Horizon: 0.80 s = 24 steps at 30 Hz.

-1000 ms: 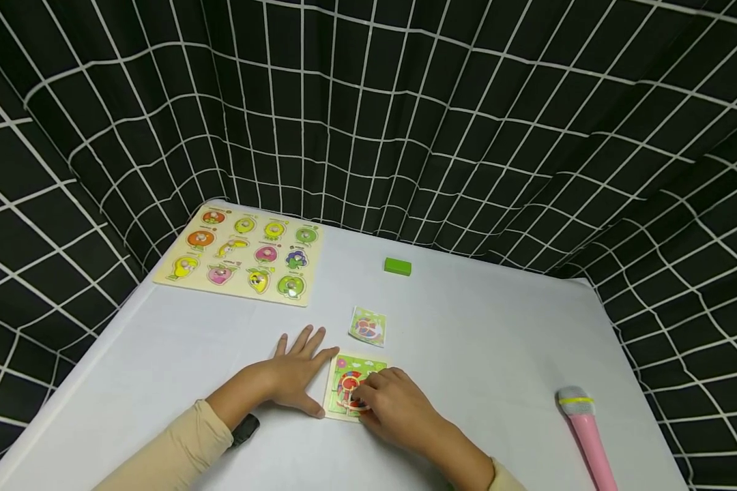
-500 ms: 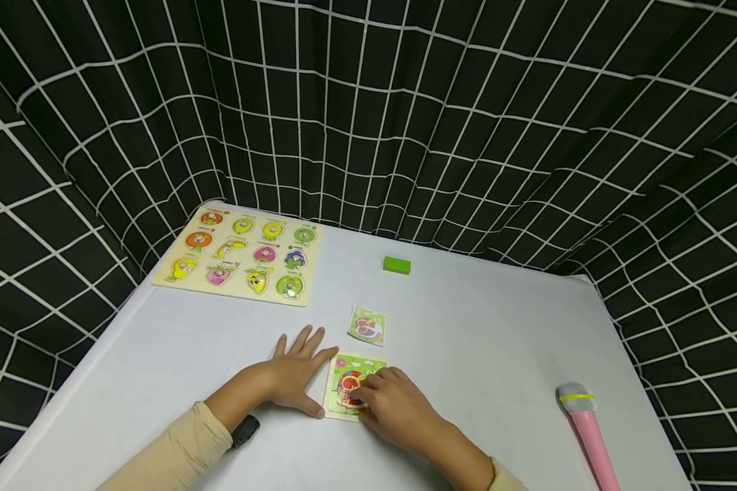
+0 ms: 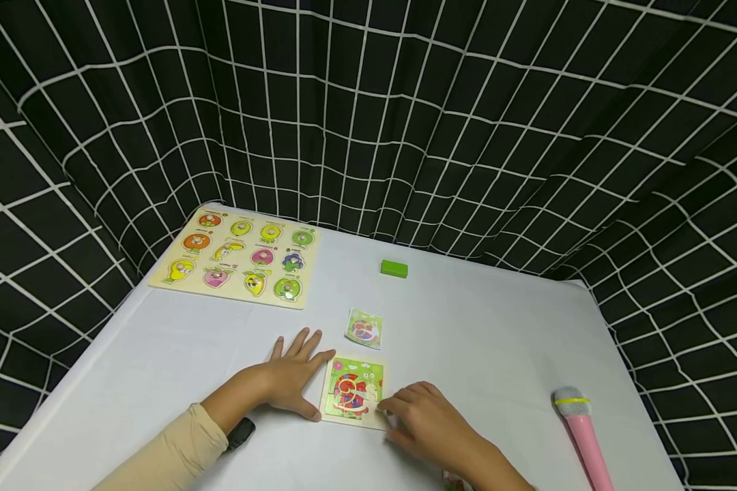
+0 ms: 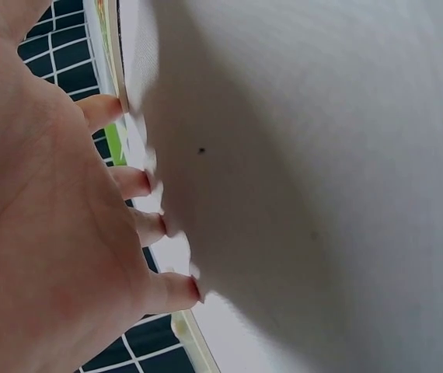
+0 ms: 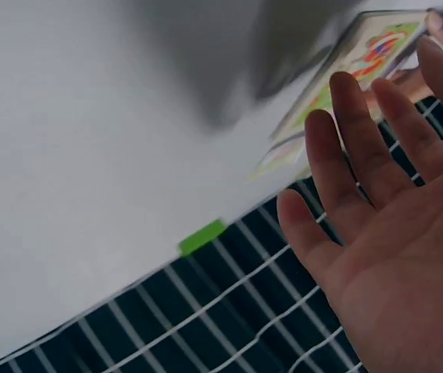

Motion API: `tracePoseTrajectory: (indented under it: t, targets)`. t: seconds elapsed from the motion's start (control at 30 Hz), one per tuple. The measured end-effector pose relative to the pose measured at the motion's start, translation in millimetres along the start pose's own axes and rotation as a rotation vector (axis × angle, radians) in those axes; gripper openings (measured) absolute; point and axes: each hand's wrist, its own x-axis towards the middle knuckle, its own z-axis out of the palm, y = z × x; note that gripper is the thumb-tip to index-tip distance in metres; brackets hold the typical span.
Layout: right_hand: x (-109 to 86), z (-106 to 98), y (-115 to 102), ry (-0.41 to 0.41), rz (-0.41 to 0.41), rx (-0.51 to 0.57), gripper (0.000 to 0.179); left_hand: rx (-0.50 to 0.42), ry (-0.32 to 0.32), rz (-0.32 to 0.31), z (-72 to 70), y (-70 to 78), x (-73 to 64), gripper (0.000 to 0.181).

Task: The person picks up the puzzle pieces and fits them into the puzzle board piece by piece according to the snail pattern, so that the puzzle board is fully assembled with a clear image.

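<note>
A small square wooden jigsaw puzzle (image 3: 350, 392) with a red snail picture on green lies near the table's front. Bare wood shows at its lower right corner. My left hand (image 3: 291, 378) is spread flat on the table, thumb and index fingertips at the puzzle's left edge. Over the puzzle's right edge are the fingertips of my right hand (image 3: 426, 419). The right wrist view shows this hand's fingers (image 5: 354, 132) loosely bent, with nothing visible in the palm. Just behind the puzzle lies a picture card (image 3: 364, 329) with a similar snail.
A wooden fruit peg puzzle board (image 3: 236, 258) lies at the back left. A green block (image 3: 394, 269) sits at the back, and a pink toy microphone (image 3: 580, 433) lies on the right. A small reddish printed item (image 3: 453, 481) shows partly beside my right forearm.
My right hand has moved right and slightly toward me, off the puzzle's middle, uncovering more of the snail picture. The left hand has kept its place.
</note>
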Motion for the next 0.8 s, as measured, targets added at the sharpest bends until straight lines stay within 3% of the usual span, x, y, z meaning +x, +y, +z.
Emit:
tracePoseTrajectory:
  t: [0.33,0.57,0.8]
  targets:
    - [-47.9,-0.2,18.6,-0.148,0.155,0.032,0.044,-0.007,-0.004,-0.005,-0.2,-0.1,0.0,0.109]
    - [-74.4,4.0,35.0,-0.184,0.124,0.090,0.048,-0.011,-0.011,-0.003,-0.1,-0.3,0.9,0.107]
    - [-83.0,12.8,40.7,-0.186,0.142,0.151,0.043,-0.021,-0.010,0.000,-0.3,-0.4,1.3,0.107]
